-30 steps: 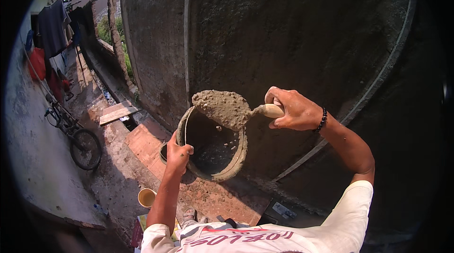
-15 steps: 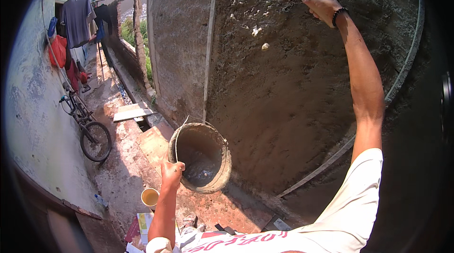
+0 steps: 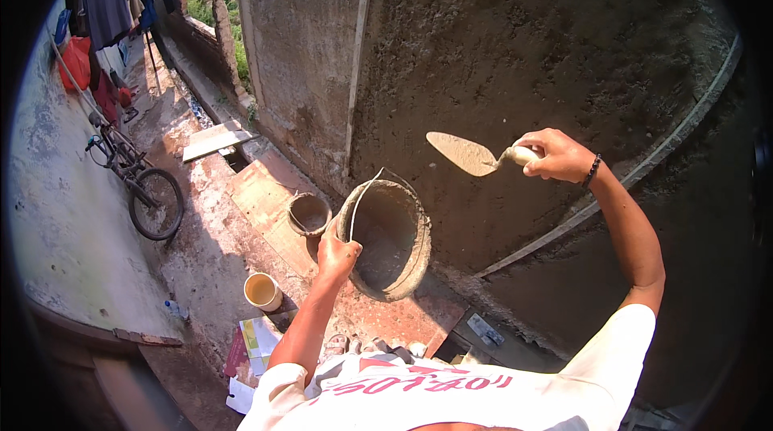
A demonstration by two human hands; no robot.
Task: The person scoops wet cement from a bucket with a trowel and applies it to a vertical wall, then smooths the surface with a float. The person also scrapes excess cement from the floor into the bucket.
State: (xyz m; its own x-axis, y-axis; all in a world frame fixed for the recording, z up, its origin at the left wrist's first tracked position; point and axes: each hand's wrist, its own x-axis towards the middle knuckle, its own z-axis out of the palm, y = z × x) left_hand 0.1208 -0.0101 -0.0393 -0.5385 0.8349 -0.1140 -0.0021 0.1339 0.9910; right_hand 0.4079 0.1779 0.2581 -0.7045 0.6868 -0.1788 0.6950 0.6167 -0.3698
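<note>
My right hand [image 3: 555, 154] is closed round the pale handle of a trowel [image 3: 463, 152]. Its leaf-shaped blade, dulled with mortar, points left, held out in front of the wet plastered wall [image 3: 451, 69]. In my left hand [image 3: 336, 254] is a mortar-crusted bucket [image 3: 422, 250], gripped at its rim and wire handle. The bucket is tilted so its inside shows, with grey residue on the bottom. The trowel blade is above and to the right of the bucket, apart from it.
A smaller mortar-stained bucket [image 3: 309, 214] stands on a board [image 3: 262, 197], and a cream pail [image 3: 263, 292] is nearer. Straight strips [image 3: 360, 53] run along the wall. A bicycle [image 3: 153, 199] leans at the left wall; clothes [image 3: 111, 0] hang beyond. A plank [image 3: 216, 141] lies farther off.
My right hand has come down from high on the wall with the trowel, whose blade now shows fully. The bucket has shifted right and up, uncovering the smaller bucket.
</note>
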